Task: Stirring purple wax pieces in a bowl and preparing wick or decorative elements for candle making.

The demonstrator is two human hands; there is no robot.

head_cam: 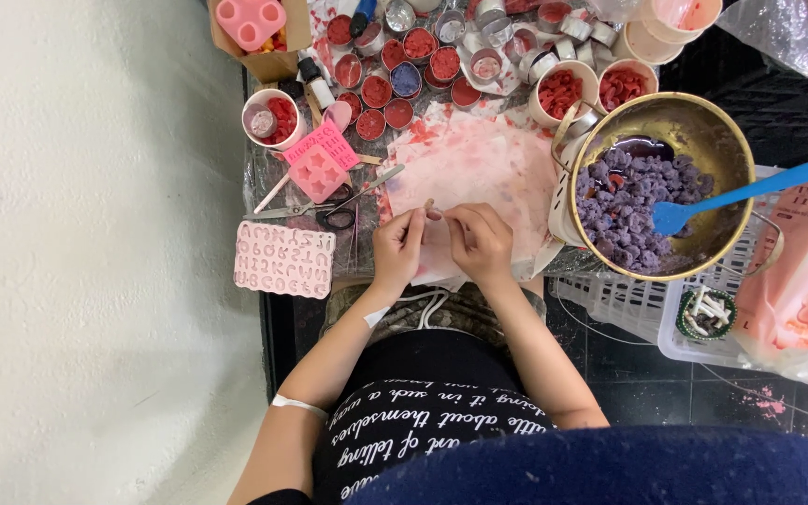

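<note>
While both hands are meeting low over the stained white sheet (479, 159) at the front of the tabletop (268, 178), the left hand (398, 246) is pinching a small, thin, tan stick (429, 206) between thumb and fingertips, with its upper end poking up just above the fingers. The right hand (480, 243) is curling closed just beside it, its fingertips touching the same small piece; whether it is truly gripping the piece or only steadying it is too small to tell.

Just left of the hands, a pair of scissors (329, 210) is lying on the tabletop, and beyond it a pink letter mould (284, 259) is resting at the tabletop's near edge. A smaller pink mould (318, 166) with star shapes is sitting above the scissors. At the back, many small round tins (376, 92) are holding red wax, one holding a purple fill (406, 79). To the right, a brass-coloured metal bowl (703, 131) is holding purple wax chunks (621, 210), with a blue spoon (750, 190) leaning in it, handle pointing right. The bowl is sitting in a white plastic basket (638, 304), near a small round cup of white wicks (705, 313).
</note>
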